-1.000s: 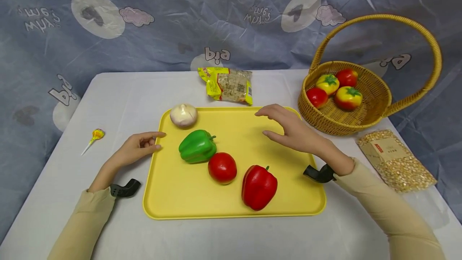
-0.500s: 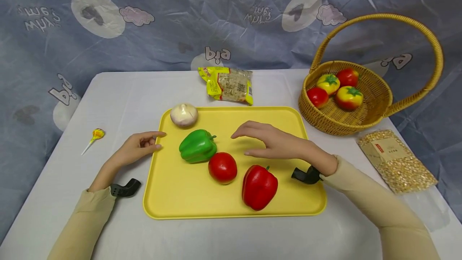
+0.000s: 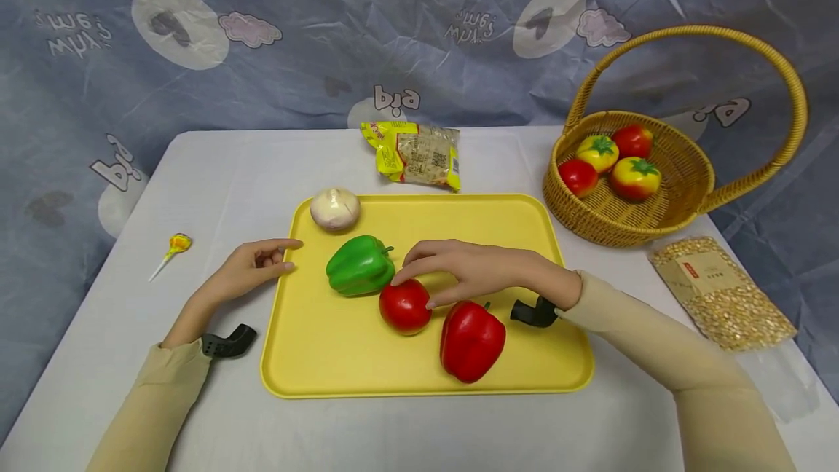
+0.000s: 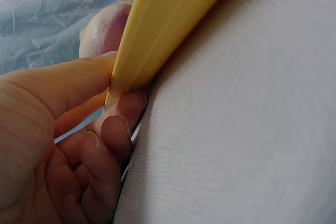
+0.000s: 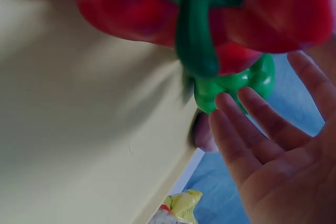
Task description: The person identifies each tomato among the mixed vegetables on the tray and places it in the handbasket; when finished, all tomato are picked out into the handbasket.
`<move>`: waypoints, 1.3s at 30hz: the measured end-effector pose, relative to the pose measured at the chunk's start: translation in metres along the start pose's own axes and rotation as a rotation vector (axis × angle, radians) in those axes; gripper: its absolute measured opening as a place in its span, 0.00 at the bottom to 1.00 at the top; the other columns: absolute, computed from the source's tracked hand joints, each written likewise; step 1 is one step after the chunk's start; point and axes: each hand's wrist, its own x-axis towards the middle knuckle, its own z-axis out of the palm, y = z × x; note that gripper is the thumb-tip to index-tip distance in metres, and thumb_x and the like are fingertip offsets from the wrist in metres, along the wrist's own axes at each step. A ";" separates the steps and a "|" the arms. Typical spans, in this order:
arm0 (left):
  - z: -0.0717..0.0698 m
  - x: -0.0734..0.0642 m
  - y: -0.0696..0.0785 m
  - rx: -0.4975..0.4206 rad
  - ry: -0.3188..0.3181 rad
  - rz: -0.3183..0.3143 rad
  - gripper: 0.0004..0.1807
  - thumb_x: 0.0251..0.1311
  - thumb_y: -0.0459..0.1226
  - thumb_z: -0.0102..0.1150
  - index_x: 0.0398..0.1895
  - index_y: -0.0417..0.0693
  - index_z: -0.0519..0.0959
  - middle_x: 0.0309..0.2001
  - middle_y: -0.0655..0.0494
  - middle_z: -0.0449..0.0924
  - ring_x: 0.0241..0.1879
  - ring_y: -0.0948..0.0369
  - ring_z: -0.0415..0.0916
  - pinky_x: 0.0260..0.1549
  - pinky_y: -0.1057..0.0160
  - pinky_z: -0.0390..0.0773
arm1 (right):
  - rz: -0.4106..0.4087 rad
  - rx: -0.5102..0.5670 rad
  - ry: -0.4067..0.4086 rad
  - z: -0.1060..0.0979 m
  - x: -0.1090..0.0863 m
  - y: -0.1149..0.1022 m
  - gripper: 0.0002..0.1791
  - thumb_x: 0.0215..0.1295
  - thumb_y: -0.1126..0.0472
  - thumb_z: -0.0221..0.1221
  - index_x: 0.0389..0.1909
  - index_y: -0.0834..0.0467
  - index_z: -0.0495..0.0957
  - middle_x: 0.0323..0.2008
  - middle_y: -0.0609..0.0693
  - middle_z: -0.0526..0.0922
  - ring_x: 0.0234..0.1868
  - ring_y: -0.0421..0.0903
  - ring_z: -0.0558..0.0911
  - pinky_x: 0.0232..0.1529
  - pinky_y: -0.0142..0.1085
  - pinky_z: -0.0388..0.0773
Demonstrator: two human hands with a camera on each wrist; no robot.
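On the yellow tray (image 3: 341,363) lie a green bell pepper (image 3: 359,266), a red tomato (image 3: 403,312), a red bell pepper (image 3: 470,343) and a white-and-purple bulb like garlic (image 3: 335,210). My right hand (image 3: 472,268) reaches over the tomato, with fingertips at its far side and the thumb at its right side. In the right wrist view the fingers of that hand (image 5: 278,156) are nearly straight, and the red bell pepper (image 5: 262,14) hides most of the tomato. My left hand (image 4: 68,129) pinches the rim of the tray (image 4: 152,35) between thumb and fingers.
A wicker basket (image 3: 675,213) with several red and yellow fruits stands back right. Beside it lies a bag of yellow kernels (image 3: 734,304). Behind the tray is a yellow snack-like packet (image 3: 419,155). A lollipop (image 3: 178,243) lies left, and a grey-blue cloth hangs behind.
My right hand has moved left and lower over the tray, from its right part to the tomato. My left hand stays at the tray's left rim, and the vegetables have not moved.
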 end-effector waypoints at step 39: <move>0.000 0.001 -0.001 0.002 0.003 -0.003 0.20 0.61 0.39 0.59 0.56 0.43 0.75 0.29 0.54 0.68 0.23 0.69 0.62 0.23 0.71 0.64 | 0.021 0.091 -0.197 0.008 0.025 0.005 0.32 0.52 0.56 0.68 0.59 0.46 0.68 0.55 0.42 0.73 0.57 0.38 0.71 0.56 0.33 0.73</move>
